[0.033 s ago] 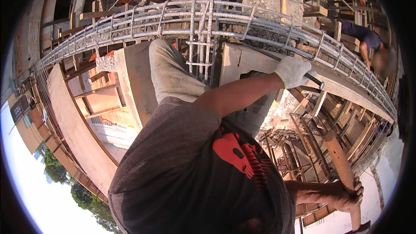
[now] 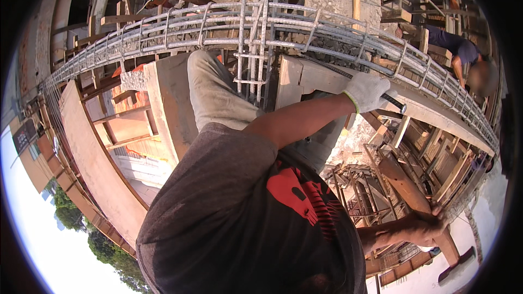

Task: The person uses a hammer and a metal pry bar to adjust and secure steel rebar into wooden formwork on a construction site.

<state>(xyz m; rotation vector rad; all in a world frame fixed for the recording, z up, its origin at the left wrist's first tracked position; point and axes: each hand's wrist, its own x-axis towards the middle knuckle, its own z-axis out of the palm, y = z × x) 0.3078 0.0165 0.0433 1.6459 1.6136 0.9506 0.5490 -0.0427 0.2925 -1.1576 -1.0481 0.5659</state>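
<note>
My left hand (image 2: 368, 91), in a pale knitted glove, is closed around a dark steel rod (image 2: 393, 102). The rod slants from the inner side of the rebar cage (image 2: 321, 22) down to the right, and its blunt end sticks out past the glove. Low on the right, my bare right hand (image 2: 427, 226) is wrapped around the wooden handle of a hammer (image 2: 403, 185). The hammer's dark head (image 2: 456, 265) lies beyond my fist, near the lower right rim, well apart from the rod. The rod's far tip is hard to make out along the board edge.
Vertical rebars (image 2: 253, 38) cross the long cage in front of me. My bent knee (image 2: 215, 84) is between formwork boards (image 2: 313, 79). At the far right a co-worker (image 2: 463, 49) bends over. Timber props and scaffolding (image 2: 376, 185) stand below on the right; a curved board (image 2: 103, 169) runs along the left.
My right hand has moved a little up and left, slightly blurred, with the hammer. The hammer's head has come further into view. My left hand and the rod have stayed almost still.
</note>
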